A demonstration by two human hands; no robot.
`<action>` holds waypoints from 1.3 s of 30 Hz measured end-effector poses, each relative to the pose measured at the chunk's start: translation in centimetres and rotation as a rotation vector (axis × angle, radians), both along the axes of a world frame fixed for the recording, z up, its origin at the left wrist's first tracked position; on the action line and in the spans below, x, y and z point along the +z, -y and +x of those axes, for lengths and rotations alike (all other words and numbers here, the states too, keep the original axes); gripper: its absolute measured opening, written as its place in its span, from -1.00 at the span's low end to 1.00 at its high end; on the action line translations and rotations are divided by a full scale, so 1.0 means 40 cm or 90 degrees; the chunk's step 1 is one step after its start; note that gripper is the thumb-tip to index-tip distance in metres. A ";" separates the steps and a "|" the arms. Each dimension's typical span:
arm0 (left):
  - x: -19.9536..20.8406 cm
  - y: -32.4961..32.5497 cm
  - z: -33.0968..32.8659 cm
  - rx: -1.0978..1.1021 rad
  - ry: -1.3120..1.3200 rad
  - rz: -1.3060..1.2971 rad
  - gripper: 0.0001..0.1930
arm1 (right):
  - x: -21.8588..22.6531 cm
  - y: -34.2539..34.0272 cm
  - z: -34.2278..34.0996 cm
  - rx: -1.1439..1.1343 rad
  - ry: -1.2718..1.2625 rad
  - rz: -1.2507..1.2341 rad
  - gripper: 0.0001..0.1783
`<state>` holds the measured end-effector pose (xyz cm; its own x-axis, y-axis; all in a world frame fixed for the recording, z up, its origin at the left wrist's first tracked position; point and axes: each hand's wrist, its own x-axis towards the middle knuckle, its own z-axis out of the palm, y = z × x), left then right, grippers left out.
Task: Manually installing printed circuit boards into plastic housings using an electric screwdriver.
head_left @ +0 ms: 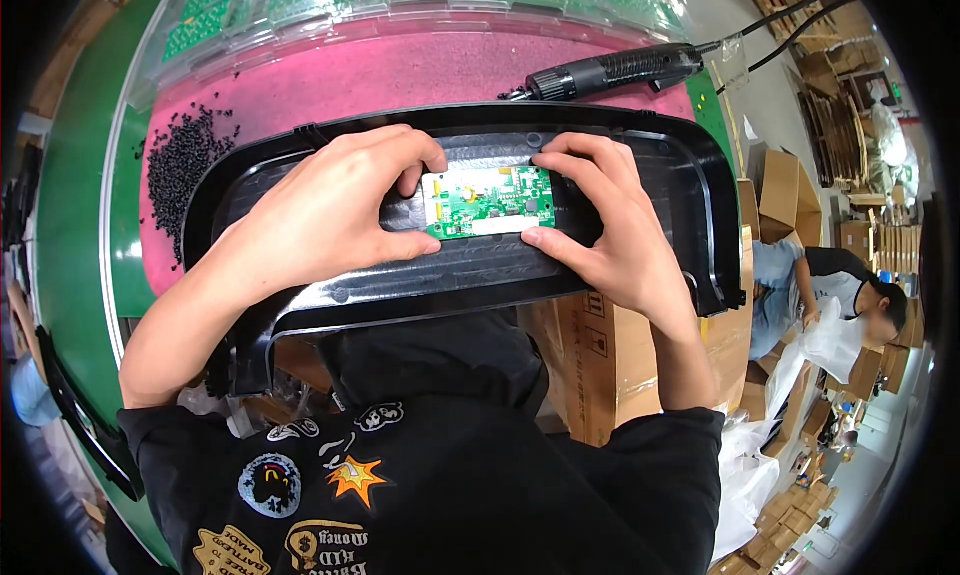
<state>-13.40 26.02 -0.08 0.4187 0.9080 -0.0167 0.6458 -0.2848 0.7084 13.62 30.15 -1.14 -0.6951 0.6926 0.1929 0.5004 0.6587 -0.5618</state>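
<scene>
Between my two hands is a green circuit board (490, 200), lying level over the inside of a large black plastic housing (440, 275). My left hand (350, 200) grips its left end, with the thumb at the lower left corner and the fingers bent at the upper left. At the right end, my right hand (615, 215) pinches the board, thumb at the lower corner and fingertip at the upper one. Whether the board touches the housing floor, I cannot tell. The housing rests partly on a pink mat (400, 70), its near edge toward my body.
A heap of small black screws (185, 165) lies on the mat at left. Beyond the housing lies a black electric screwdriver (615, 72) with a cable. Clear trays (300, 20) of green boards stand at the back. Cardboard boxes (610, 365) and another person (835, 300) are at right.
</scene>
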 end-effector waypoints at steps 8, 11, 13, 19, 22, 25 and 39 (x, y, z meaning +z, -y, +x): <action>-0.003 -0.007 -0.010 -0.016 -0.005 0.011 -0.45 | 0.004 -0.003 -0.006 -0.003 0.004 -0.010 -0.38; -0.011 -0.010 -0.017 -0.030 -0.004 0.039 -0.45 | 0.016 0.009 -0.014 -0.025 -0.001 -0.015 -0.30; -0.014 -0.009 -0.020 -0.027 0.006 0.002 -0.42 | 0.034 0.024 -0.017 -0.063 0.009 0.023 -0.26; -0.003 -0.005 -0.032 -0.022 -0.005 -0.013 -0.36 | 0.137 -0.138 0.031 -0.288 0.054 0.218 -0.47; 0.000 -0.010 -0.030 -0.041 -0.001 -0.017 -0.34 | 0.127 -0.316 0.142 -0.365 0.247 0.050 -0.40; -0.003 -0.010 -0.037 -0.053 0.005 -0.016 -0.31 | 0.093 -0.374 0.137 -0.356 0.062 -0.156 -0.58; -0.003 -0.001 -0.037 -0.055 0.024 0.023 -0.36 | 0.147 -0.216 -0.181 -0.131 -0.780 -0.455 -0.68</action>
